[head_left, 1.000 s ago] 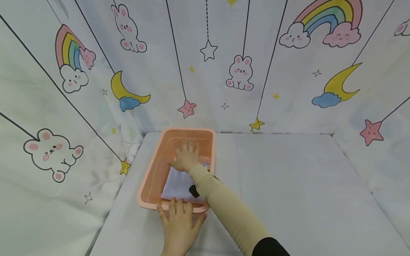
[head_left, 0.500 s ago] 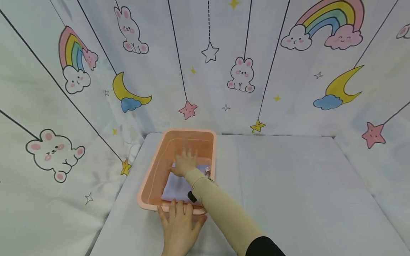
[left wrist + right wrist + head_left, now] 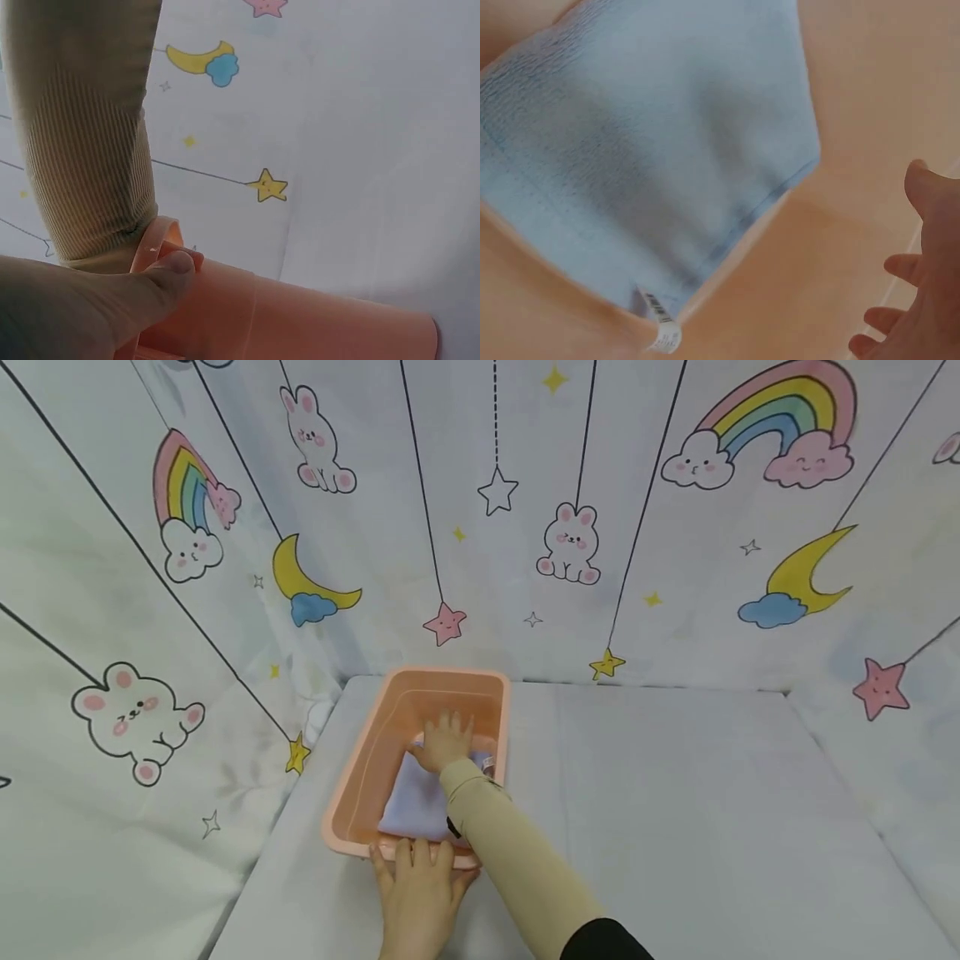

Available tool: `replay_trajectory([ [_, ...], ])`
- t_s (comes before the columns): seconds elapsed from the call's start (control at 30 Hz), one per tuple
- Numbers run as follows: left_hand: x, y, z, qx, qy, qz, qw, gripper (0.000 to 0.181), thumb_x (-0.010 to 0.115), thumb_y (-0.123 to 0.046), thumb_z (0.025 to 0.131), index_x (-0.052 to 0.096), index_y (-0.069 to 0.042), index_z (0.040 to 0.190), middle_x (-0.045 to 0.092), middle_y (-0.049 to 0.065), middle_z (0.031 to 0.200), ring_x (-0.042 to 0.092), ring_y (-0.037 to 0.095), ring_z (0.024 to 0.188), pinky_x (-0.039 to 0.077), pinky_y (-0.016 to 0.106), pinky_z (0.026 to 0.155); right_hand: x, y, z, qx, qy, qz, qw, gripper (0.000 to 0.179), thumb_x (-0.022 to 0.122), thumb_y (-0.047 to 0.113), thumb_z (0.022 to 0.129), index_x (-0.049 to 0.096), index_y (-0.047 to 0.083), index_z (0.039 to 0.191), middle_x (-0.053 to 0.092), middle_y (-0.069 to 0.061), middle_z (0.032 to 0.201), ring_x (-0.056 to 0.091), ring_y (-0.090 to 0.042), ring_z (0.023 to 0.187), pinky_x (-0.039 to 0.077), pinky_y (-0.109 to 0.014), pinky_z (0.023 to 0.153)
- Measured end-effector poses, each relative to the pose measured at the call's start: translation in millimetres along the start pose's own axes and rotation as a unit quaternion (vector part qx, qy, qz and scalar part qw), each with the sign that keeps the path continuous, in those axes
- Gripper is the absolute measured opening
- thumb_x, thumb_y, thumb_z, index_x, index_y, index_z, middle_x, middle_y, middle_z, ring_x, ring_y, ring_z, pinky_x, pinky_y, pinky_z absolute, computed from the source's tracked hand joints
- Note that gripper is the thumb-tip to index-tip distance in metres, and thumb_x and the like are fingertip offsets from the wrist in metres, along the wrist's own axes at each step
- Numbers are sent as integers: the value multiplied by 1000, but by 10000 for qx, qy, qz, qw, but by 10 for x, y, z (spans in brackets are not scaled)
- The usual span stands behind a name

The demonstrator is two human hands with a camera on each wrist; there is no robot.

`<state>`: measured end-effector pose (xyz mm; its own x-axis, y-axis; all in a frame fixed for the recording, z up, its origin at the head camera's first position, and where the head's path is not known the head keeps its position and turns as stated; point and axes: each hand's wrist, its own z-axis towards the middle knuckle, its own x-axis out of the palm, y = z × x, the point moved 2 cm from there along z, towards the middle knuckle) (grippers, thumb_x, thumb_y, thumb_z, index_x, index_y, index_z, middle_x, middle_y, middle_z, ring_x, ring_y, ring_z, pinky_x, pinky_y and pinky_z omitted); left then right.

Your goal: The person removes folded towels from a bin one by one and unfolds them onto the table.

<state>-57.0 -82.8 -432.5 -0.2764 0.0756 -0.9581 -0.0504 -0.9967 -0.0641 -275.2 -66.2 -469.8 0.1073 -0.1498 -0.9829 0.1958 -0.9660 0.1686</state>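
Note:
A peach plastic basin [image 3: 352, 764] stands on the left part of the table, and a folded pale lilac-blue towel [image 3: 414, 797] lies flat on its floor. My left hand [image 3: 418, 897] grips the basin's near rim, fingers over the edge; the left wrist view shows the thumb [image 3: 169, 274] pressed to the rim's outer side. Over the towel's far end, inside the basin, is my right hand [image 3: 444, 743], fingers spread and holding nothing. A white label [image 3: 664, 326] sticks out from the towel's corner in the right wrist view, where the right fingers [image 3: 904, 268] are apart from the cloth.
The table [image 3: 675, 810] has a white cover that extends to the right of the basin. Behind and beside it hangs a white curtain [image 3: 495, 560] printed with rabbits, rainbows, moons and stars. The basin's far end is close to the back curtain.
My right hand has come slightly nearer and lower over the towel, its fingers still spread, and the towel's label shows more. The left hand stays on the rim; the head view has shifted a little.

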Motion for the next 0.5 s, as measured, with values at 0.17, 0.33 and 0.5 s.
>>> replay_trajectory([
  [0.17, -2, 9, 17, 75, -146, 160, 9997, 45, 64, -56, 73, 59, -16, 93, 56, 8, 88, 51, 30, 99, 29, 69, 98, -3, -10, 4, 1, -138, -149, 9998, 61, 44, 62, 88, 48, 24, 136, 39, -7, 145, 30, -28, 139, 22, -53, 113],
  [0.33, 27, 23, 21, 143, -378, 191, 9990, 45, 64, -57, 70, 59, -17, 90, 56, 8, 85, 53, 30, 96, 31, 69, 96, 13, -10, 18, -22, -309, -211, 9993, 58, 46, 60, 88, 50, 25, 133, 45, -5, 141, 33, -26, 137, 25, -51, 112],
  [0.5, 46, 21, 10, 138, -396, 157, 9990, 46, 66, -58, 67, 58, -18, 88, 58, 7, 86, 53, 30, 97, 33, 69, 95, 97, -15, 76, 49, -153, -50, 9999, 60, 50, 60, 86, 50, 24, 134, 45, -4, 140, 33, -25, 136, 24, -51, 112],
])
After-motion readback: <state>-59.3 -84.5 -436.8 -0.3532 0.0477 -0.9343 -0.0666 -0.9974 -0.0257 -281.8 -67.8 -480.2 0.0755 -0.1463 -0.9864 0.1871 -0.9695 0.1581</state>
